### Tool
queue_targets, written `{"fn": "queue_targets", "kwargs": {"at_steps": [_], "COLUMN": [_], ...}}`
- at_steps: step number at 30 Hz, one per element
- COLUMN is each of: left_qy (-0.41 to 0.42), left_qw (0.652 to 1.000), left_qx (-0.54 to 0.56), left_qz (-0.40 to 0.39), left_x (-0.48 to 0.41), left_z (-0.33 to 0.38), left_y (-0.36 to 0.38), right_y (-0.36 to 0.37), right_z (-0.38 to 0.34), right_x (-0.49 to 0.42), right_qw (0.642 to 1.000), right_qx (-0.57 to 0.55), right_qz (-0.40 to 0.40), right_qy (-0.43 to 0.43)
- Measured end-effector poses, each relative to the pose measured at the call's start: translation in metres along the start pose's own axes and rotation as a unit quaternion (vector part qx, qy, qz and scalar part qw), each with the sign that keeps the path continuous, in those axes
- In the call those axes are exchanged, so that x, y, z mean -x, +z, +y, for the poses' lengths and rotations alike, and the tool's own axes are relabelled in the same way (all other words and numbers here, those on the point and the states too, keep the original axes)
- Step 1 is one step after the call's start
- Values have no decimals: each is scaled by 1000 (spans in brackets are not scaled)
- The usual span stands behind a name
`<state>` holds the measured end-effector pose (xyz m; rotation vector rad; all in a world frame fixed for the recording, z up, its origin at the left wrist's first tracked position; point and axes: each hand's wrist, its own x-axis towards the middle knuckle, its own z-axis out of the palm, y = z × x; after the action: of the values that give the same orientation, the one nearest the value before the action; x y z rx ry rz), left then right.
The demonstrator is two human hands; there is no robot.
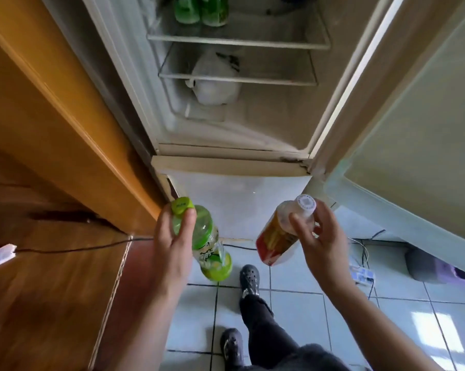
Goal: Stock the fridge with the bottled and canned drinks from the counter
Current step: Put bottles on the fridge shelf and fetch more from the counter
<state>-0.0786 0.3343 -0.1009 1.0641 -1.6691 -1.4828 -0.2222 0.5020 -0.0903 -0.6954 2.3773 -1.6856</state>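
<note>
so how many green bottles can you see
3 green bottles: one in the left hand, two side by side on the fridge's upper shelf, cropped by the picture's top edge. More could be hidden above.

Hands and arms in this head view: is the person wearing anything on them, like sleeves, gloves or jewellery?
Nothing shows. The left hand and right hand are bare, with no gloves, rings or watch visible. The left forearm and right forearm are uncovered down to the frame's edge, so no sleeves appear.

Both arms are held forward: left hand (172, 245) curled round a green plastic bottle (211, 247), right hand (321, 236) clasped round an orange-labelled white-capped bottle (277, 241).
</note>
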Motion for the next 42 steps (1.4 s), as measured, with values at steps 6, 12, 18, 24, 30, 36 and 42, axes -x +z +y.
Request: {"fn": "queue_targets", "kwargs": {"at_steps": [6,12,18,24,30,36,42], "left_qy": [51,77,168,273,315,334,342], "left_qw": [997,994,981,949,934,924,918], "left_qx": [38,48,83,153,143,137,122], "left_qz": [51,56,46,-24,-87,-122,-161], "left_x": [-71,-146,-212,-273,-312,-345,-370], "left_z": [26,69,133,195,228,248,254], "left_y": [24,56,73,90,128,168,198], "right_y": [34,40,51,57,43,36,42], "right_z": [-11,-32,-77,-122,-146,-153,-138], "right_x": [-83,-175,-255,-311,-348,-378,-403], "right_qw": [999,997,989,969,962,960,970], "right_qx": [-42,-50,-77,-137,-76,-44,-6], "right_qz": [-20,-44,8,71,145,216,215], "right_qy": [-27,-49,-129,-193,-220,-172,-109]}}
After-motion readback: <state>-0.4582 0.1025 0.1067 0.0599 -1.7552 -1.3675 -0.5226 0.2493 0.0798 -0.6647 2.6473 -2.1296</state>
